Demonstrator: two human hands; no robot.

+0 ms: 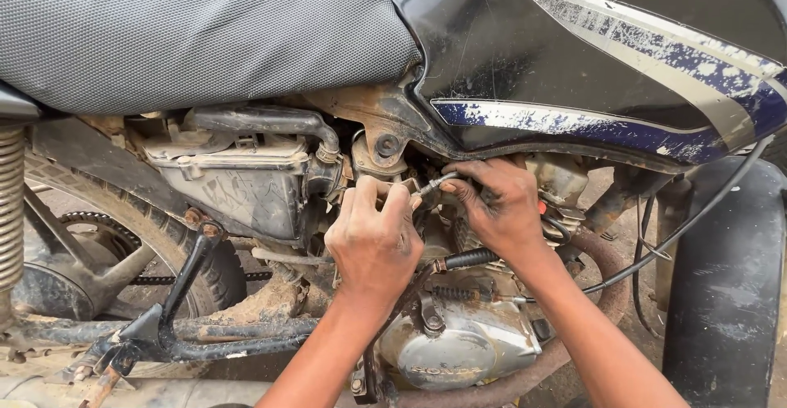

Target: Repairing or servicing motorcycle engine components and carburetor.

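**Two hands deep in the motorcycle's middle, working a thin cable end**

Both hands are up under the fuel tank [574,63], right where the frame meets the carburettor area. The left hand [373,240] is knuckles-out, fingers curled and bunched together against something just behind the grey cable end [434,182]; exactly what those fingertips press on is hidden. The right hand [496,207] comes in from the other side, fingers bent and pinching the cable end near its metal tip, thumb tucked under.

That cable looks thin, light and springy: it should bend easily along its sheath but be stiff at the metal ferrule, so the ferrule looks like the place to grip. Everything here is greasy and mud-caked, so expect a slippery hold.

Below the hands sits the silver engine cover [459,351], with a black ribbed cable boot [471,258] just above it. To the left are the dirty air box [238,182], the kick lever [184,281] and the rear tyre [176,248]; above, the grey textured seat [188,31]. A second black cable [697,211] loops off to the right.
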